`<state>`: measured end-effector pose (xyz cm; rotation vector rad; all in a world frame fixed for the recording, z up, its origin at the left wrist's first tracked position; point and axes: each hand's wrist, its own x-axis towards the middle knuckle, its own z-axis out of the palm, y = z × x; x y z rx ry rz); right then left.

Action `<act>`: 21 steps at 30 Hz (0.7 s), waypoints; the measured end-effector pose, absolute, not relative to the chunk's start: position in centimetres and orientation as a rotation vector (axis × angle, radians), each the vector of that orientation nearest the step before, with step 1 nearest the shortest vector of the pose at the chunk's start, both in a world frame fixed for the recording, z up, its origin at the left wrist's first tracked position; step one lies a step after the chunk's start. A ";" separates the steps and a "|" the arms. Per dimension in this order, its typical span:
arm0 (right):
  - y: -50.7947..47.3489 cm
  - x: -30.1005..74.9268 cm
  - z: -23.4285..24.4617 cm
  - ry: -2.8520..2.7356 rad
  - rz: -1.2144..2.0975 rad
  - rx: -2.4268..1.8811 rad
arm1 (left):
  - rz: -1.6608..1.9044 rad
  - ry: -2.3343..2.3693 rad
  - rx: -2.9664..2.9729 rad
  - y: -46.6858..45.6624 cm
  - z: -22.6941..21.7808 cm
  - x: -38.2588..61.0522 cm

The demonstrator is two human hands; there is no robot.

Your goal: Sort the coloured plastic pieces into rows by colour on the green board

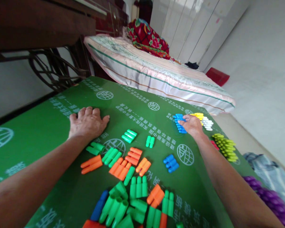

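My left hand [88,123] lies flat on the green board, palm down with fingers spread, and holds nothing. At the far right, my right hand [193,124] has thumb and index finger closed on the edge of a group of blue bullet-shaped plastic blocks [180,124]. Just beyond it are yellow blocks [198,116] and white blocks [207,123]. Between my arms lie green blocks [129,136], orange blocks [133,155] and a separate blue block [171,163]. A mixed heap of mostly green blocks [115,207] is closest to me.
Lime-green blocks [224,147] and purple blocks [270,196] line the board's right side, with a little red [215,145] partly hidden by my arm. A bed [156,74] stands past the board's [130,104] far edge. Dark furniture [42,28] is at left.
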<state>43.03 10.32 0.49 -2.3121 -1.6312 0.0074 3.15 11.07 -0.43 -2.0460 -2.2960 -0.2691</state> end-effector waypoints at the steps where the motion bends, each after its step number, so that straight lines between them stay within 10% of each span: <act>1: 10.3 43.1 0.4 -1.612 0.014 -2.306 | -0.268 -2.301 -2.050 11.0 -0.4 3.2; 21: 6.0 43.6 1.9 -1.415 0.101 -2.017 | -0.255 -2.314 -2.070 10.9 0.1 3.4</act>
